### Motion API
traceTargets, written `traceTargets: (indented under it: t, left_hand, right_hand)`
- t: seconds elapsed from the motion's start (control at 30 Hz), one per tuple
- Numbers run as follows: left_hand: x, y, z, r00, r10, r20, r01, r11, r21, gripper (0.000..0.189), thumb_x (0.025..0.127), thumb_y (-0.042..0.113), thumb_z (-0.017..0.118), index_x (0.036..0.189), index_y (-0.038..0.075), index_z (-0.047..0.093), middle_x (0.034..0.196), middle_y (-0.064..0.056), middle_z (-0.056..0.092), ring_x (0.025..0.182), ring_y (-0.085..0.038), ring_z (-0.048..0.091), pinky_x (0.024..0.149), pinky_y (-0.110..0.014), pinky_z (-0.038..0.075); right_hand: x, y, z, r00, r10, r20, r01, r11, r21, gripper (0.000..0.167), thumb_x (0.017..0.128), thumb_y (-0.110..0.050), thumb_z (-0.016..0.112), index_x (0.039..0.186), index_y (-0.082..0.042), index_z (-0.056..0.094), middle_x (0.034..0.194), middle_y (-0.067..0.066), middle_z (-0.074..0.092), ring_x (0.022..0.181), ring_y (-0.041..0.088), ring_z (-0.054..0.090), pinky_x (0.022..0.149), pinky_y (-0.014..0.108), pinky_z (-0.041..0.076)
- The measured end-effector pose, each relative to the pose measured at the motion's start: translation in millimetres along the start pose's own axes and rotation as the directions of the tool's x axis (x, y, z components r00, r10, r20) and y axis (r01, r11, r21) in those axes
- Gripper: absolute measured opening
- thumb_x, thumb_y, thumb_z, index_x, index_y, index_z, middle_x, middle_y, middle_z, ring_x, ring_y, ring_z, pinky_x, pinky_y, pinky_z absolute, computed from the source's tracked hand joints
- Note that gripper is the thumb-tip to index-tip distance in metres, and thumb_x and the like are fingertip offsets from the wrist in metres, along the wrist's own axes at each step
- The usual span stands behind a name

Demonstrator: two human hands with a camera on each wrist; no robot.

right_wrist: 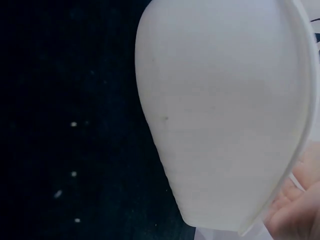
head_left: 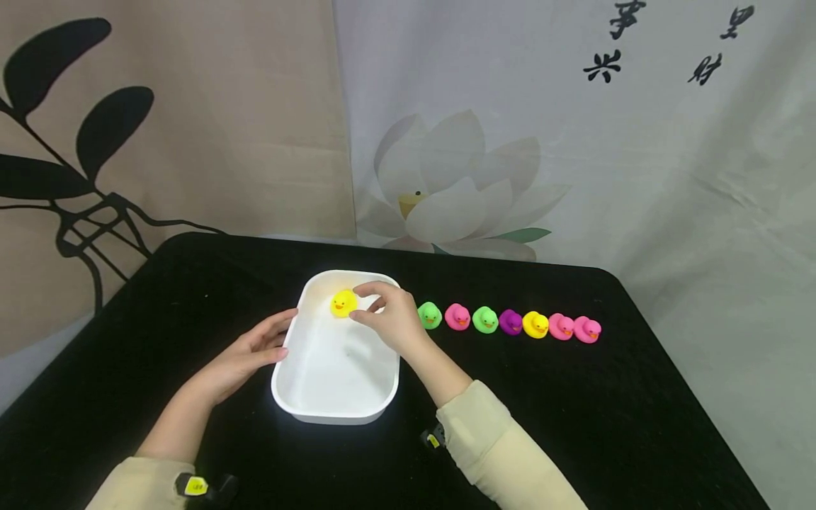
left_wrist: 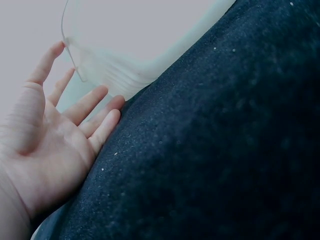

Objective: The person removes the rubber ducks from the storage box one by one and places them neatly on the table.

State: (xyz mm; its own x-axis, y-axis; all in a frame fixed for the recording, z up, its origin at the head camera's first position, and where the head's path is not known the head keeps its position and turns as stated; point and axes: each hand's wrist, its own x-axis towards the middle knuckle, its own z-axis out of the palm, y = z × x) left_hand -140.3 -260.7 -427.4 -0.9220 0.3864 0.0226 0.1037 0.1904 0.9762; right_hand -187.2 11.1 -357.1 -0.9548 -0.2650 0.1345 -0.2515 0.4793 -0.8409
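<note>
A white rectangular tray (head_left: 336, 368) rests on the black-covered table. Inside it, toward the far end, sits a small yellow toy duck (head_left: 343, 303). My right hand (head_left: 392, 315) reaches over the tray's right rim, thumb and forefinger spread apart close beside the duck; nothing shows gripped between them. At the tray's left side is my left hand (head_left: 245, 358), its fingertips against the rim. In the left wrist view the left hand (left_wrist: 55, 135) lies with loosely extended fingers at the tray's outer wall (left_wrist: 130, 70). The tray's wall (right_wrist: 225, 115) hides most of the right hand (right_wrist: 297, 205) in the right wrist view.
To the right of the tray runs a row of several toy ducks, among them a green duck (head_left: 430, 316), a purple duck (head_left: 511, 322), a yellow duck (head_left: 535, 325) and a pink duck (head_left: 587, 330) at the end. A printed curtain (head_left: 255, 142) hangs behind the table (head_left: 510, 411).
</note>
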Motion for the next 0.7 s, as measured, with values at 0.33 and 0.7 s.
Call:
traceTargets:
  t: [0.33, 0.7]
  left_hand:
    - [0.5, 3.3, 1.2, 1.0, -0.017, -0.003, 0.017, 1.0, 0.003, 0.067, 0.093, 0.019, 0.057, 0.15, 0.012, 0.024, 0.153, -0.017, 0.026, 0.13, -0.042, 0.038, 0.097, -0.063, 0.034]
    - [0.0, 1.7, 0.5, 1.0, -0.012, 0.002, 0.012, 1.0, 0.003, 0.066, 0.093, 0.019, 0.057, 0.15, 0.013, 0.025, 0.153, -0.015, 0.027, 0.129, -0.04, 0.04, 0.098, -0.062, 0.035]
  right_hand:
    - [20.3, 4, 12, 0.997, 0.032, 0.065, -0.027, 0.997, -0.074, 0.036, 0.081, -0.007, 0.077, 0.115, -0.016, 0.068, 0.112, -0.003, 0.064, 0.086, 0.013, 0.058, 0.066, 0.019, 0.052]
    - [35.9, 3, 19, 0.991, 0.096, 0.092, -0.085, 0.989, -0.119, 0.037, 0.082, -0.001, 0.074, 0.116, -0.016, 0.069, 0.114, -0.003, 0.064, 0.086, 0.014, 0.057, 0.067, 0.018, 0.05]
